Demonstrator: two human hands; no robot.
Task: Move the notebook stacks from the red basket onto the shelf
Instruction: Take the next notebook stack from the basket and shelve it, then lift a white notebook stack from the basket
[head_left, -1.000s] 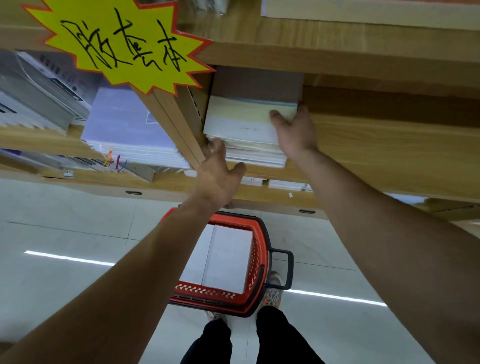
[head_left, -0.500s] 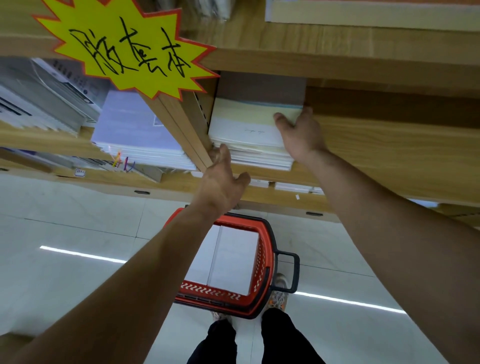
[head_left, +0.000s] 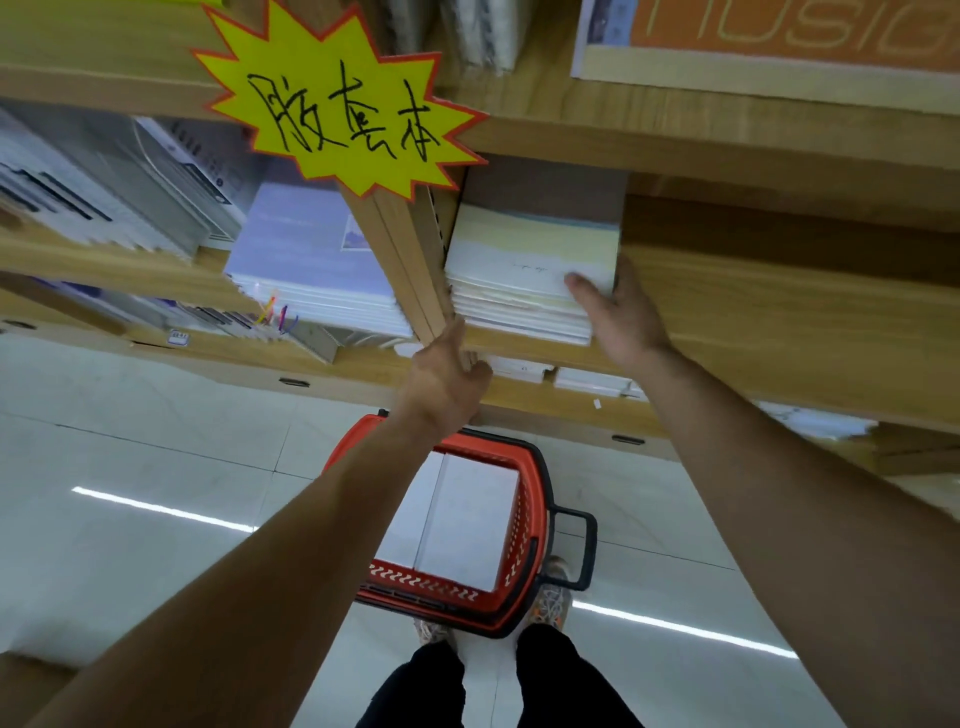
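Stack (head_left: 530, 270) is sitting on shelf (head_left: 779, 312), just R of divider (head_left: 410, 260). R hand (head_left: 623, 317) is pressing its R edge, thumb lying on top cover, fingers straight alongside. L hand (head_left: 447, 374) is touching front-L corner w/ fingers extended, close together. More notebooks (head_left: 462, 525) are lying in basket (head_left: 530, 519) on floor (head_left: 130, 441).

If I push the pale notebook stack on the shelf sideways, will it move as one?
Probably not: the notebook stack is many thin books with uneven edges, so layers may slide. Together they likely feel heavy. The wooden divider should stop leftward travel.
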